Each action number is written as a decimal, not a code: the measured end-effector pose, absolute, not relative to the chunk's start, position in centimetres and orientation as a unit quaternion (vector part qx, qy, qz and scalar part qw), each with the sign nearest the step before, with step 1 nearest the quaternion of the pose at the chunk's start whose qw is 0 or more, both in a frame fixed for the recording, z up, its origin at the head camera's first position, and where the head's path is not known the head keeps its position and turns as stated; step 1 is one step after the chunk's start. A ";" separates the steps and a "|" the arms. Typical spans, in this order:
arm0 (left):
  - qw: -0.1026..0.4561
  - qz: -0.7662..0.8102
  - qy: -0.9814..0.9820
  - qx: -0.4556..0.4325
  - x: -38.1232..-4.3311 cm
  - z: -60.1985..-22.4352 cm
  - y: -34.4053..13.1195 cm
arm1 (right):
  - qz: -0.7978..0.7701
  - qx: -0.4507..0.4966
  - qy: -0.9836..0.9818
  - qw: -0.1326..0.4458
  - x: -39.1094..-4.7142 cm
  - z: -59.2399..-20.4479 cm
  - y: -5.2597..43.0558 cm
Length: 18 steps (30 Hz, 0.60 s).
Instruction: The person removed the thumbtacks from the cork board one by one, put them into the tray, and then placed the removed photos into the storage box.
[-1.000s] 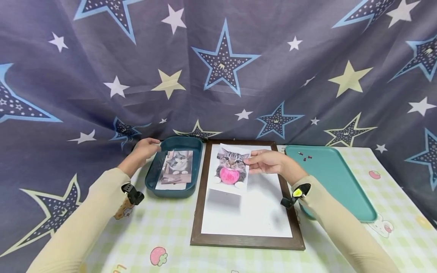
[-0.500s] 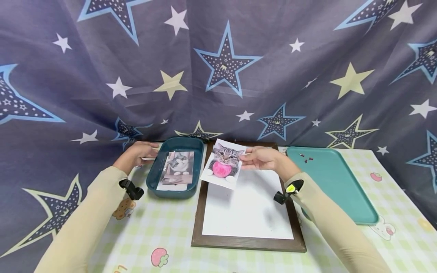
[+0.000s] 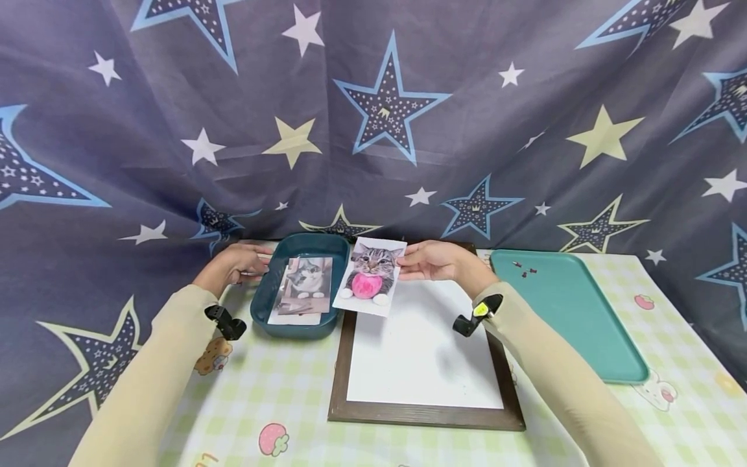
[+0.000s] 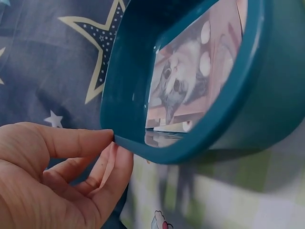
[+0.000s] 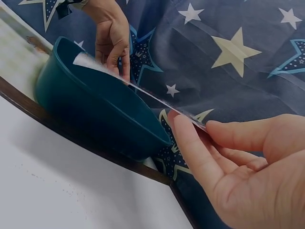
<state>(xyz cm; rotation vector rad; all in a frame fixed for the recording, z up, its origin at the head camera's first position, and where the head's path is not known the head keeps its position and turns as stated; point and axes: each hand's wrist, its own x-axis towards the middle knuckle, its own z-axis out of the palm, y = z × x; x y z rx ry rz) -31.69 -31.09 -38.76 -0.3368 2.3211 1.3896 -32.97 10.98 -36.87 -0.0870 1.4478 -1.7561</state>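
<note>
My right hand (image 3: 434, 261) pinches a cat photo (image 3: 367, 275) with a pink ball by its right edge, holding it above the upper left of a brown-framed whiteboard (image 3: 426, 357). In the right wrist view the photo (image 5: 159, 98) appears edge-on between thumb and fingers. At the far left corner of a dark teal basin (image 3: 300, 331), my left hand (image 3: 236, 264) pinches the rim between thumb and fingertips, as the left wrist view shows. Inside the basin lies another cat photo (image 3: 306, 285), overlapping white paper beneath it.
A green tray (image 3: 583, 318) stands right of the whiteboard, with several small red pins (image 3: 524, 272) near its far left corner. Behind everything hangs a dark star-patterned curtain (image 3: 373, 181). Under it all is a green checked tablecloth (image 3: 280, 389).
My right hand has carried the photo left from over the whiteboard toward the basin, and its tilt has changed. My left hand has stayed near the basin's rim, its fingers lowered slightly.
</note>
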 end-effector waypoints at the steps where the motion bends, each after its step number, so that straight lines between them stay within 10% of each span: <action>1: 0.207 0.497 0.834 -0.121 -31.7 -38.8 -31.2 | -0.699 -0.033 0.579 0.419 -33.1 -36.8 10.7; 18: 0.222 0.510 0.823 -0.117 -32.2 -38.8 -31.8 | -0.683 -0.005 0.600 0.416 -35.2 -37.0 6.6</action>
